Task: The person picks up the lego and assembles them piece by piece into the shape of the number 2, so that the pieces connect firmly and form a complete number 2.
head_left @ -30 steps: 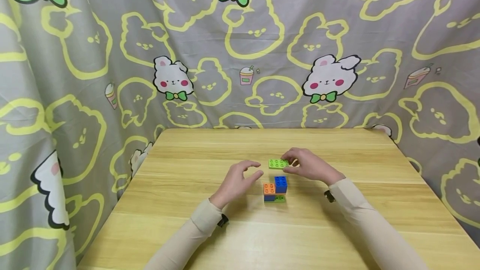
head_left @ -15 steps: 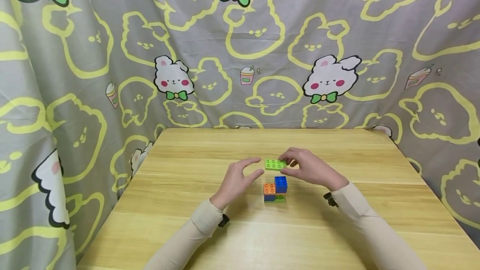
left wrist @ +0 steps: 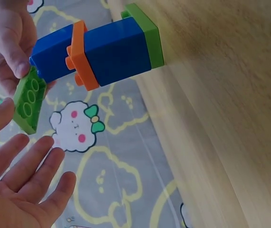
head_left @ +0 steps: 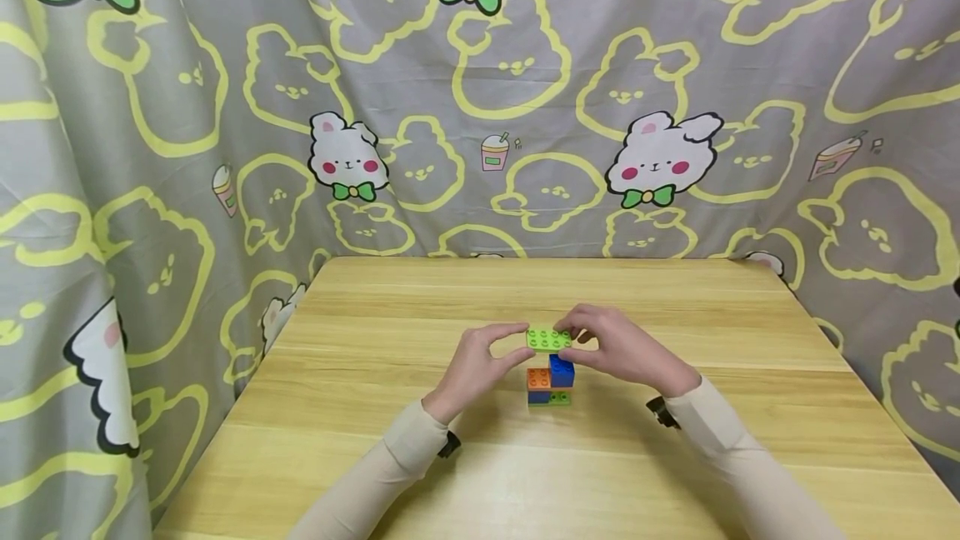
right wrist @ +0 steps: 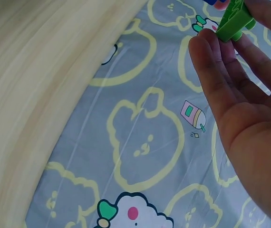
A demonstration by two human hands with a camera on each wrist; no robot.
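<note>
Both hands hold a light green eight-stud building brick [head_left: 549,340] level above a small brick tower. My right hand [head_left: 618,346] pinches its right end, and the tips of my left hand [head_left: 476,362] close around its left end. In the left wrist view the green brick's hollow underside [left wrist: 29,99] shows. Under it stands the tower: a green base brick [left wrist: 147,35], a blue block [left wrist: 119,52], an orange flat brick [left wrist: 82,57] and an upper blue block [left wrist: 54,53] on the right half. The green brick overlaps the upper block's back in the head view.
The tower stands on a wooden table [head_left: 360,407]. A grey curtain [head_left: 435,190] with cartoon prints hangs behind the table and along its sides.
The green brick has come left and toward the person, over the tower. My left fingertips, apart from it before, now meet its left end; the right hand kept its pinch. The tower stayed put.
</note>
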